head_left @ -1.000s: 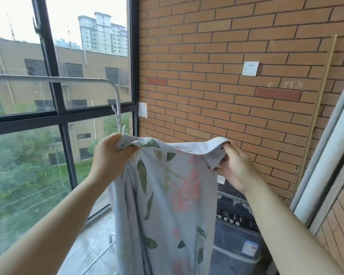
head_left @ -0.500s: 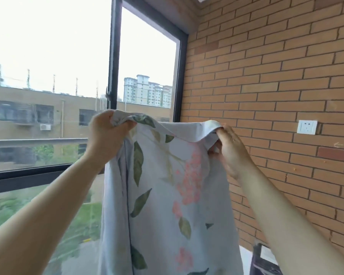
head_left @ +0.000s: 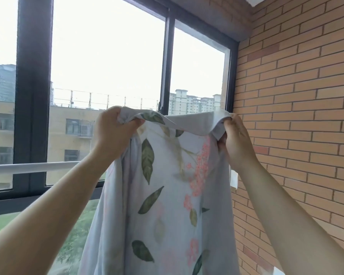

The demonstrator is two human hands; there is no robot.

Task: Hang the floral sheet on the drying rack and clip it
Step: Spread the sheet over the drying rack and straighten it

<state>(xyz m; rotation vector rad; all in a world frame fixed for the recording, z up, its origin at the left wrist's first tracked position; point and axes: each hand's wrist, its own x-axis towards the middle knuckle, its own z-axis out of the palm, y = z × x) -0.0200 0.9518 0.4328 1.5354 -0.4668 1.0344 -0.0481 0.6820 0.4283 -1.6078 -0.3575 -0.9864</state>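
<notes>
The floral sheet (head_left: 167, 195), pale grey with green leaves and pink blossoms, hangs in front of me from its top edge. My left hand (head_left: 111, 132) grips the bunched upper left corner. My right hand (head_left: 236, 139) pinches the folded upper right corner. Both hands are raised, with the sheet's top edge well above the white bar of the drying rack (head_left: 32, 167), which runs horizontally at the left behind my left forearm. The sheet hides the bar's right part. No clip is in view.
A dark-framed window (head_left: 34, 96) fills the left and middle, with buildings and trees outside. A brick wall (head_left: 296, 116) stands close on the right, with a white plate (head_left: 234, 178) on it just beside the sheet.
Both hands have lifted the sheet higher, from below the rack bar to above it, and my view has tilted up. The washing machine and wall socket have dropped out of sight.
</notes>
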